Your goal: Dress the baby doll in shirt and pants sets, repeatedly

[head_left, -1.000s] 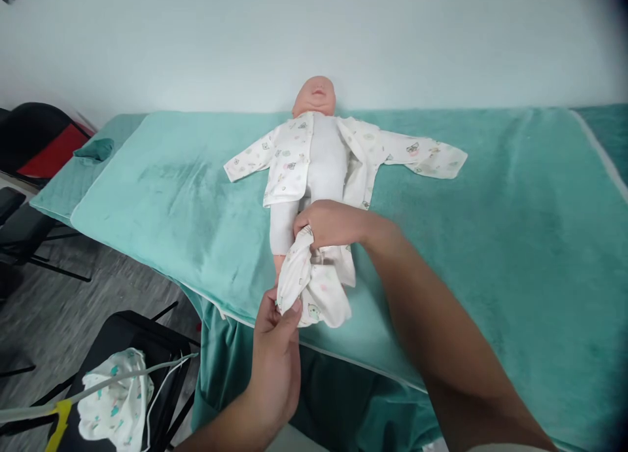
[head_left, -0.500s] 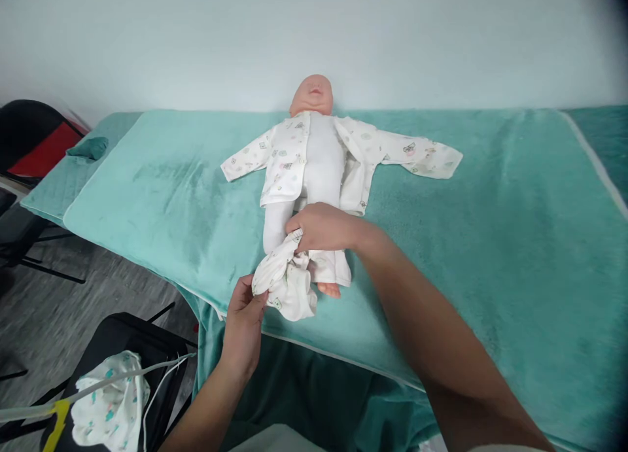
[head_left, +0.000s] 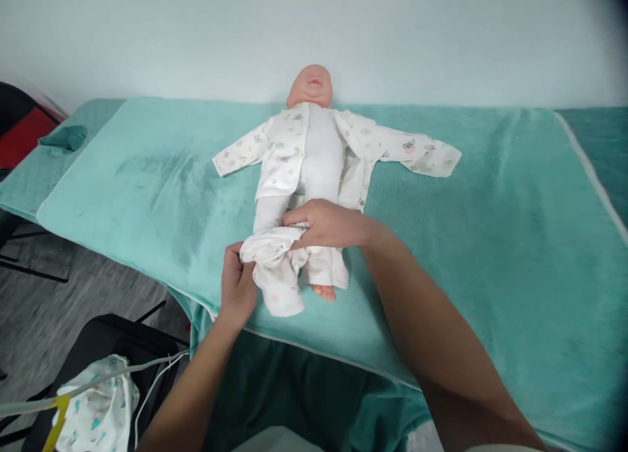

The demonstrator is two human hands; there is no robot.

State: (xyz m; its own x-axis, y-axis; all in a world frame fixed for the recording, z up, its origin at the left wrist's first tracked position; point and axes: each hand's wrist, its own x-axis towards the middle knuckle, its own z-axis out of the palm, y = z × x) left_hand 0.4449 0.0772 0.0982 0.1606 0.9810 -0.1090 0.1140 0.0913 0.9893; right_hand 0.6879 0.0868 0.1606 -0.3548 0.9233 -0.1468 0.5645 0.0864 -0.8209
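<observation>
A baby doll (head_left: 321,151) lies on its back on the green-covered bed, its head towards the wall. It wears an unbuttoned white printed jacket (head_left: 279,161), with one sleeve stretched out to the right. Bunched white printed baby pants (head_left: 277,275) surround the doll's lower leg on the left; that foot is hidden in the cloth. On the other leg the toes show below the pant leg. My left hand (head_left: 238,285) pinches the outer edge of the pants. My right hand (head_left: 326,224) is closed on the waistband between the doll's legs.
The green cover (head_left: 466,256) spreads over the bed, which meets a white wall (head_left: 441,40). A black chair (head_left: 105,337) at the lower left holds a printed white cloth (head_left: 101,406). A pale cable (head_left: 118,371) crosses in front of it. Another chair (head_left: 19,131) stands at far left.
My left hand has moved up and slightly left, drawing the pants' edge higher around the doll's leg. The doll's foot has gone into the cloth. My right hand keeps its hold.
</observation>
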